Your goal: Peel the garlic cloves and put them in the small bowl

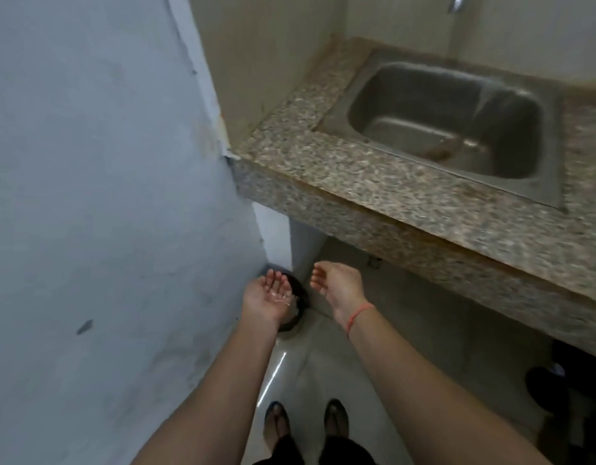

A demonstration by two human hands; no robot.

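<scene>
Low in the middle of the frame, both hands hang over a dark round bin (303, 293) in the floor corner. I see the left hand (266, 297) palm up, fingers loose, with thin pale bits of skin (281, 298) stuck on it. Beside it, the right hand (336, 283) is loose too and holds nothing. To do this well, I think the right hand should brush the bits off so they drop inside the bin. What is in the bin is hidden. Upper right, the metal sink (424, 105) has a brownish mark near its bottom. No garlic cloves or small bowl show.
</scene>
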